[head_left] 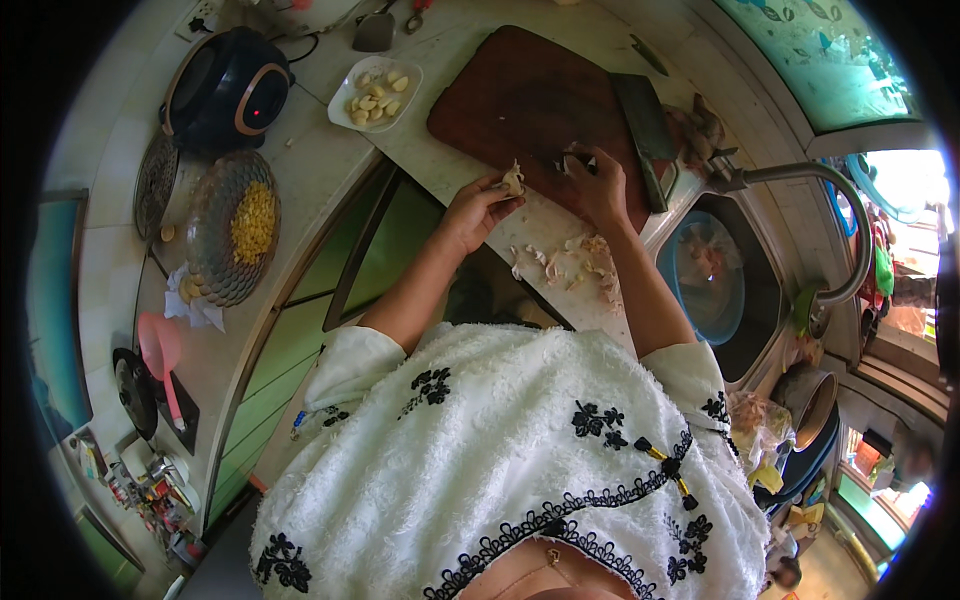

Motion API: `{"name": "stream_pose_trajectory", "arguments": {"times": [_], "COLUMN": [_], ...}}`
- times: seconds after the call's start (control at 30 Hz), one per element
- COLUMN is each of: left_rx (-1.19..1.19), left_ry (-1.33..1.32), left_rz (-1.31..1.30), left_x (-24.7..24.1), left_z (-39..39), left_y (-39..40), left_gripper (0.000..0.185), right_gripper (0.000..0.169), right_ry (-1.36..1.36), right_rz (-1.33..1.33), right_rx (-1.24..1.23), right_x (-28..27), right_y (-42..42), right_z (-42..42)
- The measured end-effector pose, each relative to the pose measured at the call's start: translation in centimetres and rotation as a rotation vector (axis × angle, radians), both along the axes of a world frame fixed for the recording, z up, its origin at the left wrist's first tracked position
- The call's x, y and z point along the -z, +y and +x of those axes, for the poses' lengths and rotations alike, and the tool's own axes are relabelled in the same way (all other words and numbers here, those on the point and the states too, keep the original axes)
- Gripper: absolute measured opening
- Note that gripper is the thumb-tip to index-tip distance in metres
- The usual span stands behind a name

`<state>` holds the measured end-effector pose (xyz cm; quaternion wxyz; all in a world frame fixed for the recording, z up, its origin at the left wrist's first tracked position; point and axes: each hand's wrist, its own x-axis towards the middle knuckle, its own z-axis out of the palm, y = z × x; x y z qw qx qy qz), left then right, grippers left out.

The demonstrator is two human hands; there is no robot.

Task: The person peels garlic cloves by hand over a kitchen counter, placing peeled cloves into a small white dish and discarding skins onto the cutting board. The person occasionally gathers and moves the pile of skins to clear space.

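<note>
My left hand [472,214] pinches a partly peeled piece of garlic [513,180], its papery skin sticking up. Over the near edge of a brown cutting board [517,97], my right hand [602,180] has its fingers curled around a small object with dark and pale parts, mostly hidden. Loose garlic skins [555,262] are scattered on the counter between my forearms. A broad-bladed cleaver [637,135] lies along the board's right side. Peeled garlic cloves [375,101] sit in a white dish [340,112] left of the board.
At left are a dark rice cooker [225,90] and a scale-patterned plate [214,232] with chopped yellow food [255,221]. A pink ladle [159,345] lies nearer. The sink [761,300] at right holds a blue basin [735,300] under a curved faucet [862,217].
</note>
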<state>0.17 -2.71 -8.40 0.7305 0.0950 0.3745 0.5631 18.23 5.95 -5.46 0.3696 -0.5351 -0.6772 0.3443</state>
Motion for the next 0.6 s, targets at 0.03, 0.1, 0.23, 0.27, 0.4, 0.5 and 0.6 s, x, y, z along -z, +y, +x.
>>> {"name": "stream_pose_trajectory", "arguments": {"times": [0.03,0.1,0.23,0.27,0.4,0.5,0.6], "left_rx": [0.014,0.027,0.015,0.010,0.028,0.039,0.044], "left_ry": [-0.018,-0.026,-0.010,-0.012,0.295,0.570,0.761], "left_rz": [-0.002,0.001,0.073,0.106,0.151,0.233,0.288], "left_x": [0.1,0.3,0.3,0.2,-2.1,-2.7,-3.5], "left_z": [0.0,0.2,1.0,1.2,2.6,3.3,3.7], "left_y": [0.0,0.1,-0.1,-0.1,-0.3,-0.7,-0.8], "left_gripper": [0.030,0.031,0.029,0.027,0.019,0.018,0.018], "right_gripper": [0.018,0.019,0.018,0.017,0.012,0.011,0.011], "right_ry": [-0.031,-0.031,0.249,0.360,0.477,0.249,0.324], "right_rz": [0.098,0.122,-0.282,-0.406,-0.425,-0.301,-0.335], "right_rx": [-0.009,-0.039,-0.101,-0.110,-0.041,-0.060,-0.080], "right_x": [0.6,0.7,-2.2,-2.4,-2.1,-2.1,-2.7], "right_y": [0.0,-0.2,-4.1,-4.9,-6.0,-6.2,-6.6], "right_z": [0.1,0.3,0.1,-0.2,-0.3,0.2,0.7]}}
